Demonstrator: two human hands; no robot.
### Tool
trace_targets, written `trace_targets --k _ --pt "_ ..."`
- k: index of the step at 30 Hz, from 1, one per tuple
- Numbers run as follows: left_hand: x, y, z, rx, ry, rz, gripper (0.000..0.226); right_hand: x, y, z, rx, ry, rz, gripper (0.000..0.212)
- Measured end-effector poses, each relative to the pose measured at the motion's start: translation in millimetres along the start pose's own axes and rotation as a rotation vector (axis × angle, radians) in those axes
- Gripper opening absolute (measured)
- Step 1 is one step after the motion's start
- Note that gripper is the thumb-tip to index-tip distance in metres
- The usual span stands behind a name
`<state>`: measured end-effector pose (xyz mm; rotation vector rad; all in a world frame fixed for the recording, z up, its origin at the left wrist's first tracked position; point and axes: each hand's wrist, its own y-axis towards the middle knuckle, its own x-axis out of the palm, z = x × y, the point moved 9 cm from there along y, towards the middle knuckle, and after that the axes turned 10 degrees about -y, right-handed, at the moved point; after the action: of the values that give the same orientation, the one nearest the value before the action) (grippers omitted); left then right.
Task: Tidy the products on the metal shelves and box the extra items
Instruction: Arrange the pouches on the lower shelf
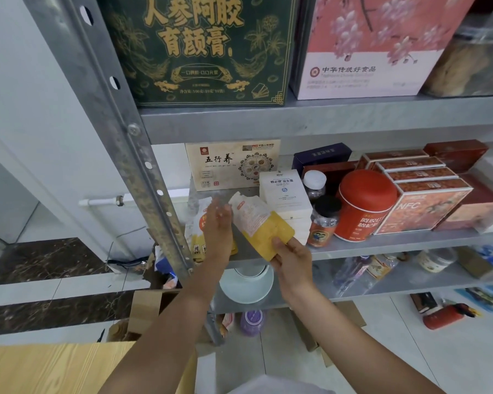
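Note:
My right hand (292,258) pinches the yellow bottom corner of a white-and-yellow pouch (256,223), held tilted above the middle metal shelf (382,245). My left hand (218,226) reaches in with straight fingers and rests on a stack of similar yellow pouches (195,237) lying at the shelf's left end. Between the two hands the grey shelf surface shows. A cardboard box (145,311) stands on the floor below, left of the shelf.
The same shelf carries a beige box (231,163), a white box (286,194), two small jars, a red tin (365,206) and orange boxes (427,200). A slotted steel post (143,155) stands left. Green and pink boxes sit above. A white bowl (246,285) sits below.

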<state>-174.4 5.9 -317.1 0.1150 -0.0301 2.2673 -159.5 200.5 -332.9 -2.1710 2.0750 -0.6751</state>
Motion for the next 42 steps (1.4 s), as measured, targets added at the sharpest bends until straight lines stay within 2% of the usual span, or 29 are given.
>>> trace_targets --k 1,3,5,9,11,14,18,20,22,24,26,29,31,32,34,36,38,41,42 --pt "5.4 -3.7 -6.9 -0.156 -0.205 -0.008 0.033 2.9 -0.8 3.5 0.05 0.08 -0.029 0.02" --pt "24.7 -14.4 -16.7 -0.416 -0.534 -0.136 0.021 8.2 -2.6 8.9 0.117 0.173 -0.077 0.02" --pt "33.7 -22.9 -14.1 -0.517 -0.652 -0.241 0.02 12.7 -4.1 12.4 0.163 0.223 -0.116 0.02" --pt "22.5 -22.3 -0.5 -0.469 -0.608 -0.181 0.023 25.4 -7.7 10.7 0.212 0.248 -0.283 0.029" --pt "19.2 -23.6 6.4 -0.443 -0.534 -0.161 0.025 30.9 -10.4 8.2 0.214 0.157 -0.354 0.037" --pt "17.6 -28.7 12.8 -0.407 -0.416 -0.142 0.028 29.7 -9.7 5.6 0.153 -0.054 -0.32 0.023" --pt "18.7 -31.6 22.7 -0.376 -0.308 -0.105 0.034 20.4 -6.6 -10.4 -0.017 -0.349 -0.126 0.015" --pt "19.9 -33.5 27.5 -0.35 -0.254 -0.107 0.04 15.5 -7.1 -28.9 -0.22 -0.56 -0.006 0.016" --pt "28.8 -38.2 34.1 -0.332 -0.191 -0.199 0.03 21.8 -15.0 -47.5 -0.498 -0.906 0.075 0.022" --pt "33.3 -41.9 35.1 -0.323 -0.16 -0.265 0.016 34.8 -23.3 -55.1 -0.674 -1.134 0.075 0.032" --pt "25.1 -40.7 36.3 -0.333 -0.141 -0.212 0.013 43.4 -23.1 -50.5 -0.708 -1.193 -0.025 0.043" --pt "3.2 -33.3 35.2 -0.351 -0.079 -0.045 0.024 51.9 -21.6 -31.1 -0.626 -1.143 -0.329 0.078" --pt "-7.8 -26.9 38.7 -0.315 -0.019 0.006 0.024 57.3 -27.8 -24.7 -0.537 -0.958 -0.499 0.09" --pt "-11.3 -24.4 39.7 -0.301 0.002 0.016 0.026 57.0 -28.8 -24.5 -0.462 -0.807 -0.524 0.085" --pt "-13.3 -23.7 41.0 -0.291 0.022 0.018 0.032 48.2 -20.5 -21.7 -0.241 -0.513 -0.438 0.062" --pt "-11.1 -26.6 42.1 -0.294 0.054 0.006 0.03 40.5 -10.9 -14.3 -0.068 -0.416 -0.332 0.034" --pt "-8.3 -28.9 43.6 -0.283 0.075 -0.013 0.025 38.6 -6.1 -9.9 -0.017 -0.416 -0.285 0.011" --pt "-4.5 -34.3 41.4 -0.318 0.044 -0.071 0.015 36.7 0.3 -9.0 -0.02 -0.387 -0.213 0.012" --pt "-2.9 -35.1 40.0 -0.328 0.056 -0.095 0.024 37.0 1.7 -9.6 -0.024 -0.387 -0.197 0.012"
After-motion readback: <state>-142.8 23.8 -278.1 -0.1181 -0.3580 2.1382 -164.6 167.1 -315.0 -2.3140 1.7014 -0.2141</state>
